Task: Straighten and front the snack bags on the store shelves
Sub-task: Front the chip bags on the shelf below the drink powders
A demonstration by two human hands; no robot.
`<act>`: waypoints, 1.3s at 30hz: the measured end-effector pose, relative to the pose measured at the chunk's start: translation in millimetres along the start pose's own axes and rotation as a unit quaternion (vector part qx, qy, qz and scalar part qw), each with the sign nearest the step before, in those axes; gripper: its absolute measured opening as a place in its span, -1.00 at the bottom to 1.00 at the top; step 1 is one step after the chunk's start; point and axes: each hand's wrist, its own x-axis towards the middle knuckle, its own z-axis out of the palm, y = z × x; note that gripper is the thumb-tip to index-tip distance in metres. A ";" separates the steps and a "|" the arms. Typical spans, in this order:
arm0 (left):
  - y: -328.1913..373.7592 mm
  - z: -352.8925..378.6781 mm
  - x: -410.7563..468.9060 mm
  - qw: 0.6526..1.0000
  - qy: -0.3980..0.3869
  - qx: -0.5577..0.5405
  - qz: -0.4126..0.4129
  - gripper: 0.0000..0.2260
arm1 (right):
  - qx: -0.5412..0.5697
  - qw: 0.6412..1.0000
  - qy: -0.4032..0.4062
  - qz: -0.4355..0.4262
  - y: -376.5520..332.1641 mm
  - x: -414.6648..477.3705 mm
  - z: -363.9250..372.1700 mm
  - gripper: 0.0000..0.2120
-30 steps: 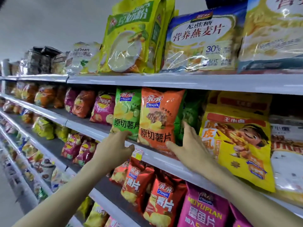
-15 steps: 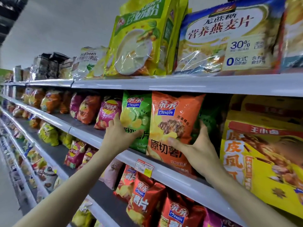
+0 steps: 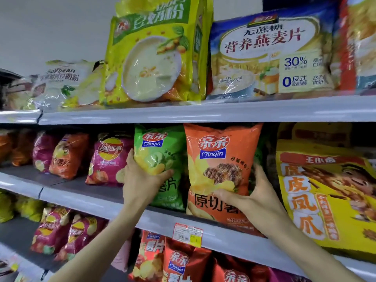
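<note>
Holding two chip bags at once, I have one in each hand. My left hand [image 3: 142,180] grips the green bag [image 3: 160,151] at its lower left part. The thumb lies across the front, and the other fingers go round the left edge toward the back. Most of this bag rises at 1 o'clock from the hand, upright, with its bottom on the middle shelf [image 3: 91,202].

My right hand [image 3: 254,192] grips the orange bag [image 3: 219,159] at its lower right part. The thumb presses on the front and points to 9 o'clock, and the other fingers curl round the right edge, where I cannot see their tips. Most of this bag rises at 11 o'clock from the hand. It stands upright with its face to me, and its lower edge comes over the front lip of the shelf.

The two bags touch side by side, the orange one at 3 o'clock of the green one. A price tag [image 3: 188,234] sits on the shelf lip at 6 o'clock from the orange bag. At 9 o'clock of the green bag a pink bag [image 3: 109,159] leans back, just beside my left hand. At 3 o'clock of the orange bag stands a big yellow bag [image 3: 325,190]. At 12 o'clock the upper shelf [image 3: 203,112] carries a yellow-green bag [image 3: 154,58] and a blue oat bag [image 3: 270,53].
</note>
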 end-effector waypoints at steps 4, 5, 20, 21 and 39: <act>-4.7 -20.7 16.5 1.000 -0.019 -0.007 0.017 0.16 | 0.023 0.999 0.033 -0.014 -7.3 -3.7 8.1 -0.05; -2.5 -27.6 19.3 1.000 -0.024 -0.003 0.016 0.13 | 0.027 0.999 0.044 -0.016 -8.3 -4.1 11.6 -0.05; -31.6 -129.3 57.3 0.977 -0.042 0.200 0.055 0.21 | 0.004 0.999 0.051 0.007 -16.8 30.3 104.3 -0.13; -36.1 -133.6 56.3 0.978 -0.041 0.198 0.055 0.20 | -0.001 0.999 0.050 0.008 -17.2 34.6 113.6 -0.11; -43.7 -155.9 -25.2 0.981 -0.161 -0.107 0.029 -0.14 | 0.013 0.996 0.082 -0.028 -10.9 -2.1 138.8 -0.20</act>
